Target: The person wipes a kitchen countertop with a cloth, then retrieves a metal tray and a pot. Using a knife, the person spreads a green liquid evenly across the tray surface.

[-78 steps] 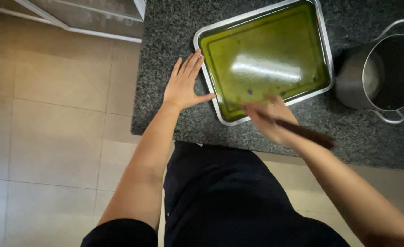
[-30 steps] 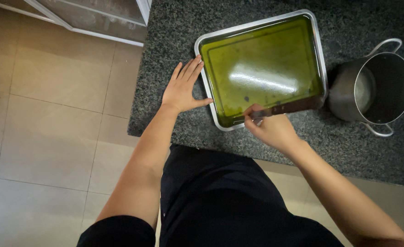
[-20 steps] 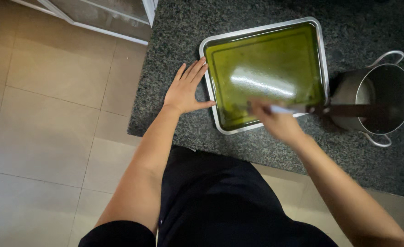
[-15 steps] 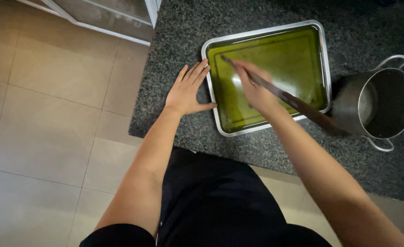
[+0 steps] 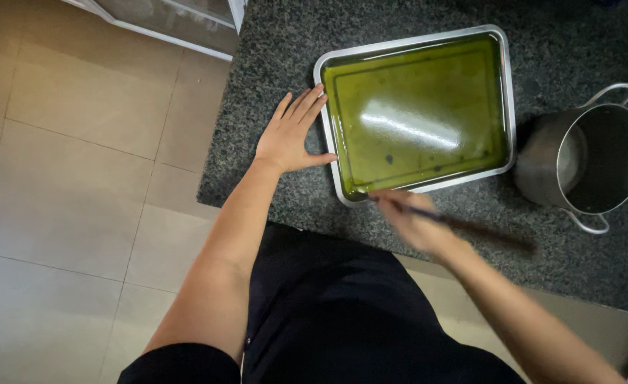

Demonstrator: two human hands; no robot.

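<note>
1. At the centre of a dark speckled granite counter (image 5: 271, 163) sits a rectangular metal baking tray (image 5: 507, 92) filled with a smooth olive-green set mixture (image 5: 417, 114); we use this tray as our landmark.
2. Against the tray's left rim, our left hand (image 5: 290, 135) lies flat on the counter, fingers spread and released, holding nothing; its thumb and fingertips touch the rim, as if bracing the tray.
3. Just below the tray's near edge, our right hand (image 5: 415, 222) is clenched around a thin dark-handled utensil (image 5: 463, 226). It is blurred by motion, so we cannot tell whether it is a knife or a spatula. Its tip meets the green mixture at the tray's near-left corner.
4. Right of the tray, close beside it, stands a round steel pot with loop handles (image 5: 589, 160), tilted towards us and seemingly empty.
5. Left of the tray, beyond the counter edge, beige floor tiles (image 5: 65, 185) spread out; our dark clothing (image 5: 328, 313) fills the space below.
6. We judge the step in hand to be running the utensil along the tray's inner wall to loosen or score the mixture.
7. We judge the next move calls for a steady left hand and the tip kept tight to the rim.
</note>
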